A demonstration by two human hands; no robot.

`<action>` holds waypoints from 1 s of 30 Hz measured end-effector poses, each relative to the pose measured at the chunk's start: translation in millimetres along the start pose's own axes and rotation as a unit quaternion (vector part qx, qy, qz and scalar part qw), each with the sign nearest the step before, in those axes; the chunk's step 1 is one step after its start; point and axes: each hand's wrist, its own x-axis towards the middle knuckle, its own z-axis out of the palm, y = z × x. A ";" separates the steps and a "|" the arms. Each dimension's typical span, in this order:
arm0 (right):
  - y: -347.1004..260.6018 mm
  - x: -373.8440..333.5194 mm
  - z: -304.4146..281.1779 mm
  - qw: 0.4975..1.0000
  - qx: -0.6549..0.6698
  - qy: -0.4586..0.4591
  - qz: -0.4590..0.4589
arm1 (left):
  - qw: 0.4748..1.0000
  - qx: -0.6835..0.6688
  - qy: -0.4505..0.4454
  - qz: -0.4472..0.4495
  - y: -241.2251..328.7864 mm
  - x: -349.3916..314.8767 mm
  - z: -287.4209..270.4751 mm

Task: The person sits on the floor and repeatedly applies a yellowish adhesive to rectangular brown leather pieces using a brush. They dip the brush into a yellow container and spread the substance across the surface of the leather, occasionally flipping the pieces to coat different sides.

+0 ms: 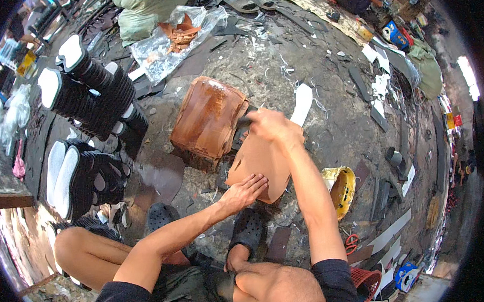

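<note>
My left hand (247,192) lies flat, fingers stretched out, on the lower left part of a tan sheet (264,163) with a rounded lower end. Over the sheet's upper end is my right hand (273,126), blurred and closed. A dark piece shows at its fingers, but its kind cannot be made out. Just left of that hand sits a large brown block-like object (207,117), glossy and streaked on top, with rough layered edges. Beyond my right hand a white sole-shaped piece (303,101) lies on the ground.
Stacks of black shoe soles with white tops (94,93) stand at left. A yellow bucket (340,192) lies tipped at right, near red scissors (351,244). Brown scraps lie on a clear plastic sheet (178,39) at the back. Other people sit at the far right.
</note>
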 end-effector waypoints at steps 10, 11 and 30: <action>-12.6 -44.1 -34.4 0.972 0.113 0.175 0.110 | 0.995 -0.081 0.014 -0.062 -8.9 29.9 4.7; 33.0 -41.7 -30.9 0.967 0.025 0.184 0.172 | 0.994 -0.097 -0.004 -0.056 -7.6 42.5 0.3; -138.1 -161.7 84.7 0.971 0.152 0.170 -0.066 | 0.903 -0.388 -0.149 -0.110 116.5 -24.7 42.4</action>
